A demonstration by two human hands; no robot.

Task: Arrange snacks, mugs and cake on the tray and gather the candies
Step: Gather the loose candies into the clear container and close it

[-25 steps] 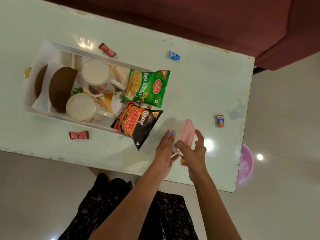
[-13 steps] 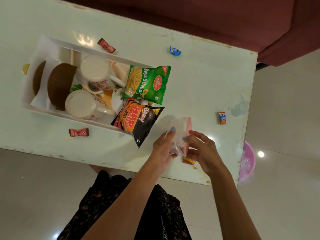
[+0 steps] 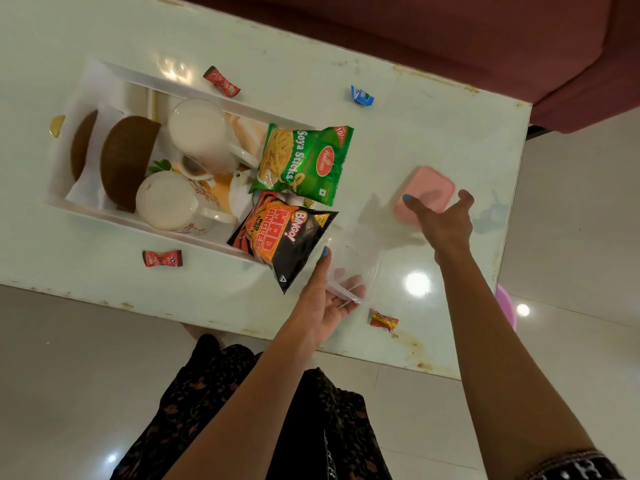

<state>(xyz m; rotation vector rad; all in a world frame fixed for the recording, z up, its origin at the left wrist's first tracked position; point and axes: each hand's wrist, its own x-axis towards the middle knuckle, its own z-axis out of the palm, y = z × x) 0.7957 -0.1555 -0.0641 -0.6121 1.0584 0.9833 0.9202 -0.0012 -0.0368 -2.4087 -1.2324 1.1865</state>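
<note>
Resting right hand [image 3: 441, 220] fingers on pink lid [image 3: 425, 193], left hand [image 3: 327, 299] loosely cupping clear container [image 3: 353, 271]

Pink lid [image 3: 425, 192] – green soya packet [image 3: 304, 164] – black-orange Bingo packet [image 3: 282, 237] – white tray [image 3: 114, 216].

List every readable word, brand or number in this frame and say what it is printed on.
"Soya Sticks", "Haldiram's", "10/-": green snack packet.
"BINGO!", "MAD ANGLES", "RED ALERT", "10": black snack packet.
Print on the red candies, the blue candy and the orange candy: too small to read.
</note>
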